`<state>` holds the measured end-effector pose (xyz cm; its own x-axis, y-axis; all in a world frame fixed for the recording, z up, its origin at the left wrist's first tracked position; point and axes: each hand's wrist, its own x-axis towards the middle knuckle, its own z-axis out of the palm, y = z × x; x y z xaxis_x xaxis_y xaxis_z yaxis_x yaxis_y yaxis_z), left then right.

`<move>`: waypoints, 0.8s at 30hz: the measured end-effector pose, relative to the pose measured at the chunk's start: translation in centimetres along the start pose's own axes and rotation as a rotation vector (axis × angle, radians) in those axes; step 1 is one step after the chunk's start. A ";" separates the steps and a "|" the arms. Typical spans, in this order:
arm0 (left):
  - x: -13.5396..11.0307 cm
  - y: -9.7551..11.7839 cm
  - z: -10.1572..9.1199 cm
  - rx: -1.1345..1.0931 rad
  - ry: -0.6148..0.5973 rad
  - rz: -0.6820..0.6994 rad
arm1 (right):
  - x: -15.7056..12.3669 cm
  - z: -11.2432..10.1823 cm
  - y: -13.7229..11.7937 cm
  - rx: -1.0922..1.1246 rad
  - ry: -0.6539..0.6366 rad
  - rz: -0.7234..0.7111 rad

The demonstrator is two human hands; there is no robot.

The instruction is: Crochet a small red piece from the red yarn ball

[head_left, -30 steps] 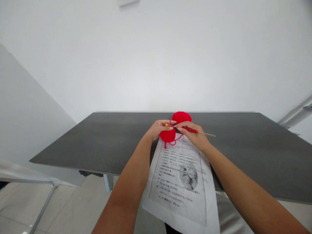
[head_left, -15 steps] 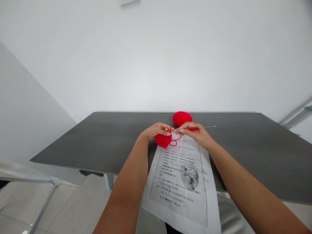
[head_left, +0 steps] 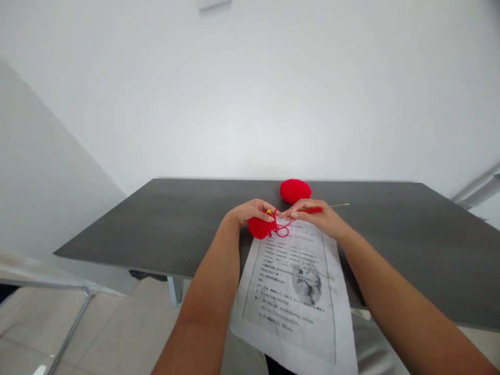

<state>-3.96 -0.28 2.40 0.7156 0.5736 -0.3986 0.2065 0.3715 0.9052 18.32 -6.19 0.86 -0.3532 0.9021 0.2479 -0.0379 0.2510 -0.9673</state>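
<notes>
My left hand (head_left: 248,212) is closed on a small round red crochet piece (head_left: 259,227) with a yellow marker (head_left: 269,211) at its top edge. My right hand (head_left: 321,217) pinches a crochet hook with a red handle (head_left: 312,210); its thin metal end sticks out to the right. Loops of red yarn (head_left: 282,229) hang between the two hands. Both hands hover over the top of a printed sheet (head_left: 297,286).
A red yarn ball (head_left: 295,190) lies just behind my hands on the dark grey table (head_left: 175,224). The printed sheet hangs over the table's near edge. A metal chair frame (head_left: 70,323) stands at the lower left, on a tiled floor.
The crochet piece has sunk a little and shifted left. The hook has tilted from pointing down-right to nearly level, and the yarn loops have bunched between my hands.
</notes>
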 end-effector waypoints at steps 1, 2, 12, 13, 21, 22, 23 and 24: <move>0.0 0.0 0.0 0.001 -0.004 0.001 | 0.0 0.0 0.0 -0.002 -0.003 0.003; 0.0 0.0 0.0 0.003 -0.008 0.001 | 0.0 0.0 0.1 0.003 0.000 0.007; 0.1 -0.1 -0.1 0.002 -0.015 -0.001 | 0.0 0.3 0.5 0.031 0.044 0.006; 0.0 -0.1 -0.2 -0.002 -0.015 -0.001 | 0.0 0.2 0.3 0.007 0.032 -0.001; 0.0 -0.2 -0.2 0.008 -0.035 -0.015 | -0.2 0.1 0.5 0.101 0.017 0.028; 0.0 -0.2 -0.2 0.013 -0.039 -0.019 | -0.1 0.2 0.7 0.130 0.029 0.035; 0.0 -0.2 -0.2 0.020 -0.045 -0.024 | -0.1 0.3 0.8 0.152 0.041 0.039; 0.1 -0.2 -0.2 0.027 -0.052 -0.030 | -0.1 0.4 1.0 0.167 0.053 0.042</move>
<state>-4.08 -0.15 2.17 0.7426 0.5231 -0.4181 0.2460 0.3676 0.8969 17.92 -6.19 -0.12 -0.3083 0.9290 0.2050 -0.1799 0.1546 -0.9715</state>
